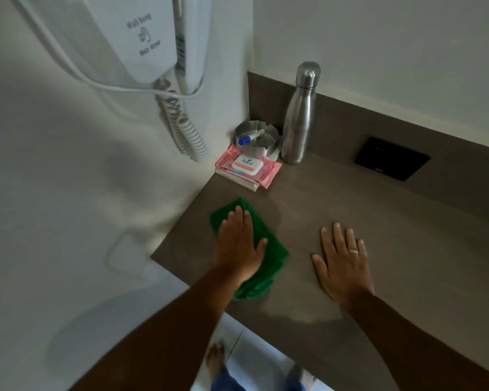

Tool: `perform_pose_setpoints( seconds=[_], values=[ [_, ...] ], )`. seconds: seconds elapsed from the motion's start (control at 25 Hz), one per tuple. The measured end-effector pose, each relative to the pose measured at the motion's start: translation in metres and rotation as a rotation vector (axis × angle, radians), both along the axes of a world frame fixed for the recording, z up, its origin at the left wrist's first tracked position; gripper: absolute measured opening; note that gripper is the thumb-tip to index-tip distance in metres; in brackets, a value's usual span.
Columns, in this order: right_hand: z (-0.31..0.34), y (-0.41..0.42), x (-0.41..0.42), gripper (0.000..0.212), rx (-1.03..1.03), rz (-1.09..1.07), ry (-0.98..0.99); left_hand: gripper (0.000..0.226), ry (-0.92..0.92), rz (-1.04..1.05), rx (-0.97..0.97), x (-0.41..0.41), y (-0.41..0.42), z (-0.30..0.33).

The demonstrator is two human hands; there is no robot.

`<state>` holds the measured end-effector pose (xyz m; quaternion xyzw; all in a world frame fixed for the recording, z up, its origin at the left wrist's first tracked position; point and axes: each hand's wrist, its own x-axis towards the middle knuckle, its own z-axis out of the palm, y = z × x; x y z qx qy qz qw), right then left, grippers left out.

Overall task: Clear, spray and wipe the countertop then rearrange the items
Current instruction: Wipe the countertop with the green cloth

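**Green cloth pressed flat on table**

A rumpled, bright green cloth (pixel 261 261) lies near the table's (pixel 407 249) nine-o'clock edge, left hand (pixel 239 245) spread flat upon it. Right hand (pixel 343 263) rests open, palm-down, at its three o'clock.

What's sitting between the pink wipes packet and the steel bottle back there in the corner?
In the head view, a round metal ashtray with a blue-capped marker resting in it sits between the wipes packet and the steel bottle.
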<state>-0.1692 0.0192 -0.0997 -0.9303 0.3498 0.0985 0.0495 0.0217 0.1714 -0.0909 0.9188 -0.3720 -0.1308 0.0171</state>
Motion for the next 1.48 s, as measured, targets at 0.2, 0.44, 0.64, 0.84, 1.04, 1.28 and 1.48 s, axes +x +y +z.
perform_pose_setpoints(
  seconds=[0.2,0.44,0.64,0.84,1.04,1.28,1.48],
  values=[
    [0.0,0.001,-0.003,0.071,-0.014,0.004,-0.022,0.061,-0.044,-0.075,-0.039,0.049,0.126,-0.001],
    [-0.002,0.003,-0.003,0.074,-0.008,0.015,-0.017,0.075,0.005,-0.088,0.008,0.03,0.101,0.002],
    [-0.008,0.001,-0.002,0.075,-0.016,0.018,-0.026,0.079,-0.041,0.055,0.062,0.093,0.0,-0.004],
    [-0.007,-0.001,-0.002,0.075,-0.028,0.021,-0.047,0.076,-0.096,0.033,0.02,0.094,-0.03,-0.007],
    [-0.003,0.001,-0.002,0.076,-0.006,0.018,-0.045,0.078,0.015,-0.139,-0.073,-0.01,-0.008,-0.007],
    [-0.002,-0.001,-0.004,0.075,0.002,0.044,-0.049,0.069,0.024,-0.42,-0.144,-0.017,0.003,-0.01],
    [-0.004,-0.002,-0.003,0.076,-0.012,0.038,-0.037,0.066,-0.046,0.011,-0.102,0.057,0.088,-0.002]
  ],
)
